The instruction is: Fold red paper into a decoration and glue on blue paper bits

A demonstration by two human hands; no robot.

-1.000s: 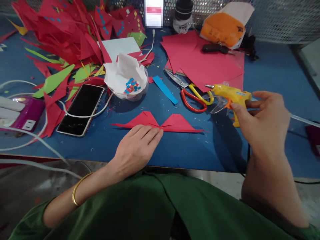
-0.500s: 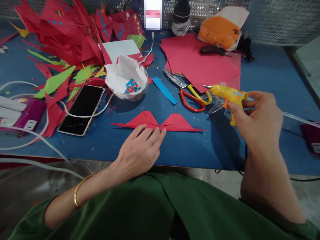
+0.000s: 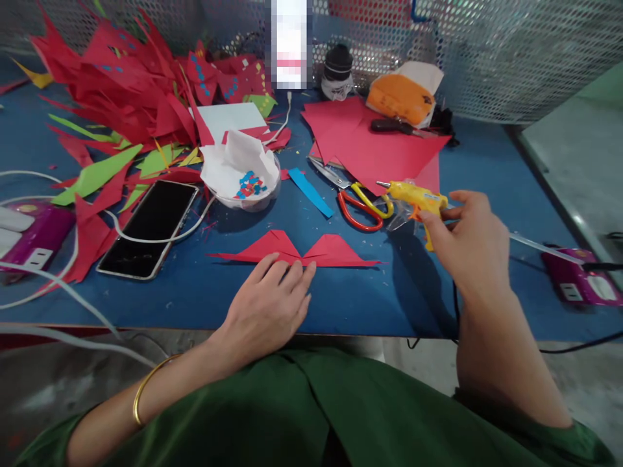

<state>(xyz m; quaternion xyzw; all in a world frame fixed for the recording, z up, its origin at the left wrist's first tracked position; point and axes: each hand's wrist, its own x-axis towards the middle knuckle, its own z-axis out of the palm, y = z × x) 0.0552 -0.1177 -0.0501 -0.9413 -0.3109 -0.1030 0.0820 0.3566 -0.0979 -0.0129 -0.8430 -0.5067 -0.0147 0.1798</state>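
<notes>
A folded red paper shape [image 3: 331, 251] with two peaks lies near the front of the blue table. The fingertips of my left hand [image 3: 272, 298] rest on its lower edge, fingers close together and bent, pressing it flat. My right hand [image 3: 470, 237] is wrapped round a yellow glue gun [image 3: 413, 193] with an orange trigger. Its metal nozzle points left, over the area beside the scissors. The scissors [image 3: 360, 211], with one red and one yellow handle, lie behind the folded paper. A blue paper strip [image 3: 311, 192] is left of them.
A bowl [image 3: 248, 201] lined with white paper holds small blue and red pieces. A phone [image 3: 150, 227], white cables and a purple power strip [image 3: 579, 275] lie around. Red paper sheets [image 3: 389, 155] and a heap of red cutouts [image 3: 131, 84] are at the back.
The view has shifted, showing more of the right side and the purple power strip there. Both hands keep their holds; the folded paper and glue gun look about the same relative to the table.
</notes>
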